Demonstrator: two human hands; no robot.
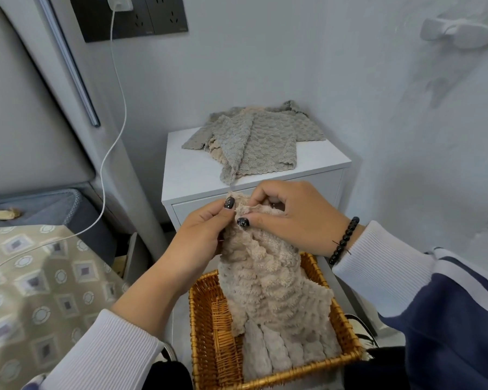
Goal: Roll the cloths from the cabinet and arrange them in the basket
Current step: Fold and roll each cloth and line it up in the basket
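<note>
A beige fluffy cloth [265,274] hangs down into a wicker basket [209,327] in front of me. My left hand [200,237] pinches its top edge on the left. My right hand [290,215] pinches the same edge from the right, fingers curled over the fabric. Inside the basket, below the hanging cloth, lies a rolled pale cloth [279,353]. Several grey and beige cloths [254,139] lie in a loose pile on top of the white cabinet [192,175] behind my hands.
A bed with a patterned cover [40,291] is at the left, with a grey padded headboard [26,94]. A white charger cable [116,136] hangs from a wall socket [130,15]. The white wall closes in on the right.
</note>
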